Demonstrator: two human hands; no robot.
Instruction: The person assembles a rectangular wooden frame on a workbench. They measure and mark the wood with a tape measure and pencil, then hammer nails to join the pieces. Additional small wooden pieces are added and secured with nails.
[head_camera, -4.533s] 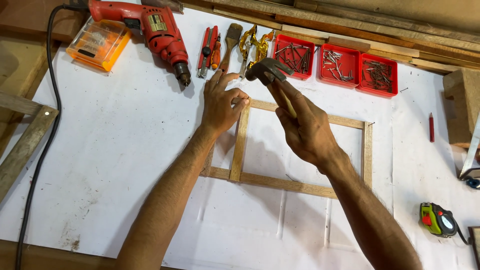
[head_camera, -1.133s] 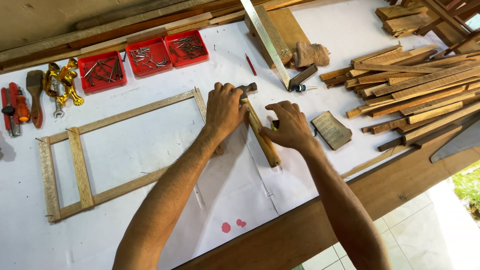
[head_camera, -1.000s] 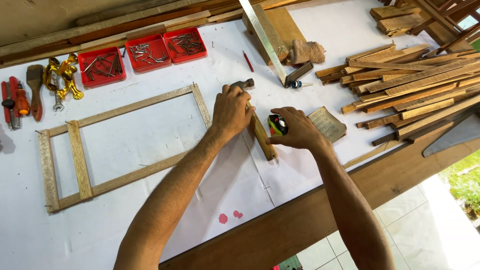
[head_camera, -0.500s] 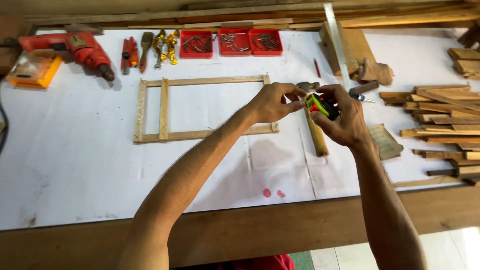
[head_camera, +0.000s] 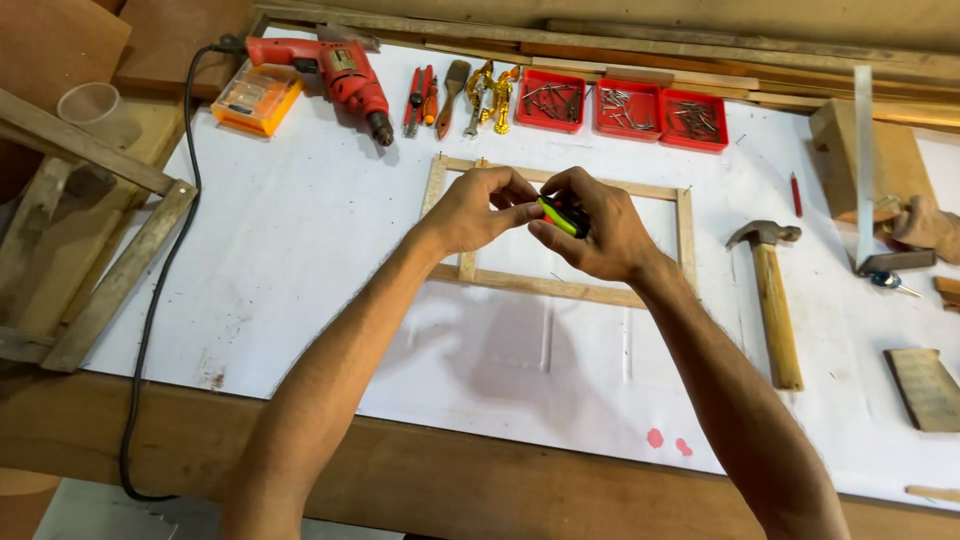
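Observation:
My right hand (head_camera: 597, 226) is closed around a small green and black tape measure (head_camera: 560, 214), held over the middle of a thin wooden frame (head_camera: 540, 285) that lies flat on the white sheet. My left hand (head_camera: 476, 208) meets it from the left, its fingertips pinching at the tape measure's front end. Both hands hover above the frame's upper part. A claw hammer (head_camera: 771, 296) with a wooden handle lies on the sheet to the right of the frame, untouched.
Along the back sit a red power drill (head_camera: 340, 75), an orange bit case (head_camera: 256, 97), several hand tools (head_camera: 452, 95) and three red trays of nails (head_camera: 620, 108). Wood blocks and a metal square (head_camera: 866, 170) lie right. A wooden ladder-like piece (head_camera: 95, 250) leans left.
The hammer has been laid down right of the frame. My right hand picked up the tape measure, and both hands moved left with it over the frame.

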